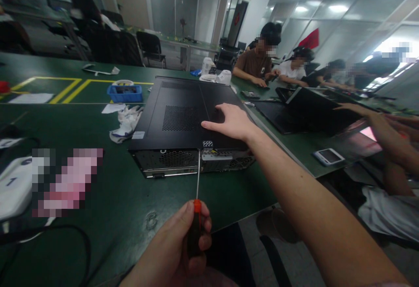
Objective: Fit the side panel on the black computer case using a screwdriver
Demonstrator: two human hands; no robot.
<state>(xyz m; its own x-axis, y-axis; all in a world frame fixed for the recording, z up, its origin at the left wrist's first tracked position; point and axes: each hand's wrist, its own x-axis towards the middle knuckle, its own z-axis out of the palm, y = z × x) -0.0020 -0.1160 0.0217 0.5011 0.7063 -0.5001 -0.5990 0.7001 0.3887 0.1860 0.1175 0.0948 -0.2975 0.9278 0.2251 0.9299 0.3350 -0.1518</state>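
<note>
A black computer case (186,95) lies flat on the green table, its rear panel with vents and slots facing me. My left hand (193,234) is closed round a screwdriver (197,206) with a dark and orange handle. The long shaft points away from me, and its tip meets the upper edge of the rear panel near the middle; the screw itself is too small to make out. My right hand (234,121) rests on top of the case with its fingers spread, holding nothing.
Left of the case are white gloves (126,123), a blue parts tray (125,92) and a roll of tape (122,83). A cable (83,234) runs along the left front. At right are a phone (329,157), a dark panel (271,114) and a co-worker's arms (376,121).
</note>
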